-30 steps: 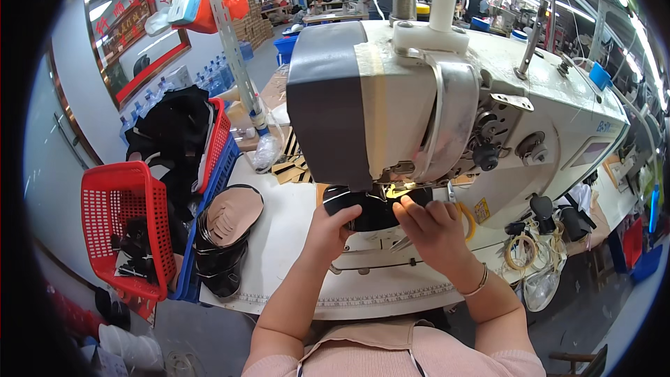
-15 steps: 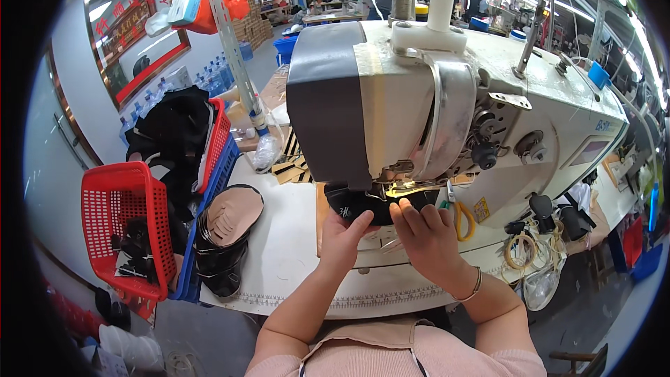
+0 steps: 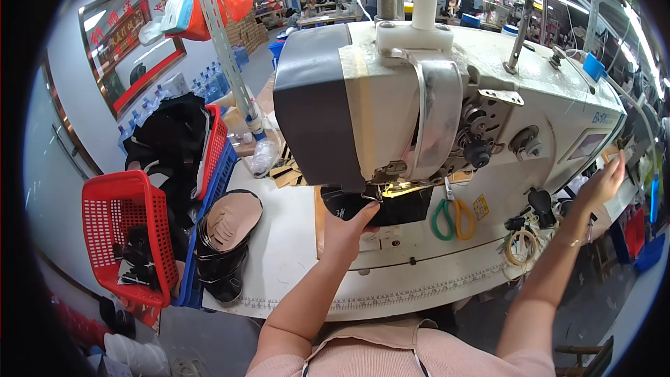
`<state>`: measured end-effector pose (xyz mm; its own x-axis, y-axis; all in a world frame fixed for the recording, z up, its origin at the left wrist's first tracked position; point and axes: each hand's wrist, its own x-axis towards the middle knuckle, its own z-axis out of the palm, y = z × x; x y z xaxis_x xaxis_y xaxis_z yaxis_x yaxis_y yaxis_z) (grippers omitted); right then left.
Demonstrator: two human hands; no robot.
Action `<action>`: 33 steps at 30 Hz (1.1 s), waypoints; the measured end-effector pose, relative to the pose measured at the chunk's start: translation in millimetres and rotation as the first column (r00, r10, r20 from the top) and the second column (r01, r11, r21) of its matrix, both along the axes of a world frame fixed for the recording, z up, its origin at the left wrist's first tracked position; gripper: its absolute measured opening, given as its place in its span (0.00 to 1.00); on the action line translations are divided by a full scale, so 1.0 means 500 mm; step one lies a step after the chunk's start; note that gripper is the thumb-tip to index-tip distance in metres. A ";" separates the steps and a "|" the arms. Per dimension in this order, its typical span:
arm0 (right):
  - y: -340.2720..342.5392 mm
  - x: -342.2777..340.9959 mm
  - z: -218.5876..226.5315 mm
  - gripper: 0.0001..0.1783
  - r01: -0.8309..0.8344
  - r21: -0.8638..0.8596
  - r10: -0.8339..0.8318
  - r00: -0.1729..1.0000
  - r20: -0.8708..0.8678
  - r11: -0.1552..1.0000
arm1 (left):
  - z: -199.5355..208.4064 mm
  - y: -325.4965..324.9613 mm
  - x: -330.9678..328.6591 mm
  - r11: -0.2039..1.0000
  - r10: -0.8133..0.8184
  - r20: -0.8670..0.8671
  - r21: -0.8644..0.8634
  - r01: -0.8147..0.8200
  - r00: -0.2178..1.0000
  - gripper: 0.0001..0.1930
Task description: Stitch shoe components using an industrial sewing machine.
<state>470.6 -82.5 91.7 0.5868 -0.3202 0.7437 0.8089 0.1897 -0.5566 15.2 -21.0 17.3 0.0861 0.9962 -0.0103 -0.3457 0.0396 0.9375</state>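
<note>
I see the L hand [image 3: 347, 232] gripping the near-L edge of a black stitching pc [image 3: 401, 214], thumb on top, fingers tucked below & mostly hidden. That pc lies flat under the head of the sewing machine [image 3: 387, 91], toward the far side of the sewing table [image 3: 286, 237], w/ small pale marks by the thumb.

R hand [image 3: 604, 185] is well apart from it, raised out past the machine's R end, near the table's R edge; fingers look stretched out, but I can't tell if they touch or hold anything.

Just R of the pc I've got scissors [image 3: 457, 211], one green & one yellow handle toward the near edge. A ruler strip [image 3: 363, 304] runs along that near edge. By the table's L edge: a stack of shoe-shaped pcs [image 3: 234, 216], tan on top, black below. Farther back, beige-and-black strips [image 3: 286, 174]. Off the L edge, a red basket [image 3: 162, 237] w/ black scraps [image 3: 139, 258], beside a blue crate [image 3: 225, 167]. Near the R front edge, a tan coil [image 3: 509, 251].
</note>
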 end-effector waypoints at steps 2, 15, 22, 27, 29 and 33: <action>-0.047 0.374 -0.009 0.22 -0.382 0.044 0.385 0.917 -0.103 0.923 | 0.001 0.014 0.024 0.996 -0.064 0.052 0.065 0.061 0.997 0.15; -0.023 0.350 0.173 0.27 -0.445 -0.354 0.239 0.836 -0.494 0.823 | 0.002 0.009 0.011 0.999 0.018 0.020 0.026 -0.019 1.000 0.13; -0.033 0.347 0.131 0.25 -0.454 -0.256 0.322 0.846 -0.426 0.853 | 0.000 0.012 0.009 0.999 -0.015 0.008 0.040 0.014 1.000 0.14; 0.002 0.412 -0.017 0.21 -0.578 0.038 0.551 0.755 -0.356 0.815 | -0.005 0.024 0.001 0.995 -0.092 0.070 -0.019 0.094 0.993 0.19; 0.013 0.356 -0.030 0.25 -0.472 0.085 0.468 0.803 -0.369 0.878 | 0.002 0.025 0.001 0.991 -0.129 0.032 -0.013 0.130 0.991 0.19; 0.007 0.039 -0.043 0.23 0.095 -0.045 -0.101 0.983 -0.154 0.994 | 0.005 0.025 -0.012 0.994 -0.109 -0.076 0.015 0.110 0.991 0.19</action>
